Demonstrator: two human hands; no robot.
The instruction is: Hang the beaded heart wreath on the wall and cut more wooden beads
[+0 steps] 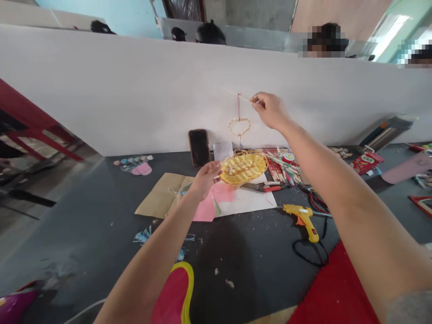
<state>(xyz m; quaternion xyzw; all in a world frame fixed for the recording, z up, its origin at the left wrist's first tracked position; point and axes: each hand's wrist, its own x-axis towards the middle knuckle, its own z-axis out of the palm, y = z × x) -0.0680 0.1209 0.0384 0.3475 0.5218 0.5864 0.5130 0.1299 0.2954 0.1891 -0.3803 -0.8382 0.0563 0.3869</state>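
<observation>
Above the table, the right hand pinches a stick dangling a beaded loop, the left hand gripping a yellow basket.

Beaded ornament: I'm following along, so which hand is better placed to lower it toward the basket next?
Probably the right hand: it pinches the stick from which the beaded ornament hangs by a red string. The left hand is lower, gripping the rim of the basket.
</observation>
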